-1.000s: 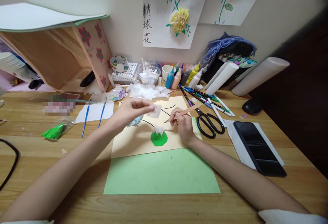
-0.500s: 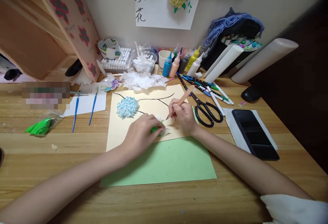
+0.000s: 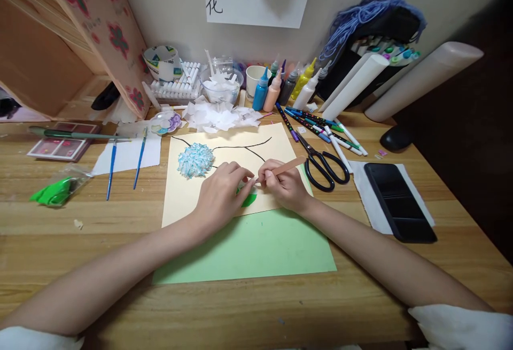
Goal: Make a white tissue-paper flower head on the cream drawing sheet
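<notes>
My left hand (image 3: 222, 189) rests on the cream sheet (image 3: 172, 200), thumb and forefinger closed on a small green paper piece (image 3: 249, 200) with a bit of white paper by the fingertips. Most of both bits is hidden under the fingers. My right hand (image 3: 286, 187) grips a flat-looking wooden pencil (image 3: 289, 165), its point down near the left thumb. A fluffy blue-and-white paper flower (image 3: 196, 160) sits at the sheet's left, with thin black branch lines beside it. Below lies a green sheet (image 3: 244, 254).
Black-handled scissors (image 3: 320, 165), scattered markers (image 3: 320, 125) and a black phone-like case (image 3: 401, 200) lie to the right. Behind stand paint bottles (image 3: 272, 93) and white paper scraps (image 3: 220, 115). Two blue brushes (image 3: 112, 171) and a green bag (image 3: 56, 192) lie left.
Both hands have drawn closer together, the pencil tip moving left and up to the left fingertips. The pencil leans flatter. More of the green piece shows below the left thumb. The view has tilted down slightly.
</notes>
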Demonstrator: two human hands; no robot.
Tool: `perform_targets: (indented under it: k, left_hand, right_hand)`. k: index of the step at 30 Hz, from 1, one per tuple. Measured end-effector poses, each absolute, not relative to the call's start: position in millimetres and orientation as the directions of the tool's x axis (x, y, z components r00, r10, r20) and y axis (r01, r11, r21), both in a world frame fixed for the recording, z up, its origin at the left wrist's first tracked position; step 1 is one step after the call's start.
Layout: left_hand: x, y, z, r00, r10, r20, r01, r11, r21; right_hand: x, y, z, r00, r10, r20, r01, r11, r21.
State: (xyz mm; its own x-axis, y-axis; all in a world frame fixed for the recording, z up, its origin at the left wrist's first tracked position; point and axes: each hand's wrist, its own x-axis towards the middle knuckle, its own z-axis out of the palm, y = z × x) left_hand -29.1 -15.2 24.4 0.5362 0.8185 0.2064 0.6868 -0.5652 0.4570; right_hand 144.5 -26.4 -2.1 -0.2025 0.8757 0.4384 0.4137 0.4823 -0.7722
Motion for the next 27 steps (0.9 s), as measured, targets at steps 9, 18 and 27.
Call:
perform_targets:
  k: [9,18,27]
  left_hand:
    - [-37,-42,11,0.745,0.536,0.398,0.369,-0.827,0.424]
    - [-34,-35,8,0.843,0.503,0.189,0.371,-0.799,0.473]
    - [-33,-35,9,0.853,0.5,0.15,0.384,-0.796,0.467]
  right_hand:
    - [145,-26,-2,-0.268,0.851,0.452,0.395,0.525,-0.754]
    - [146,-25,-3,-0.232,0.904,0.358,0.422,0.426,-0.8]
    - [145,-29,-1,-0.231,0.871,0.434,0.403,0.491,-0.772]
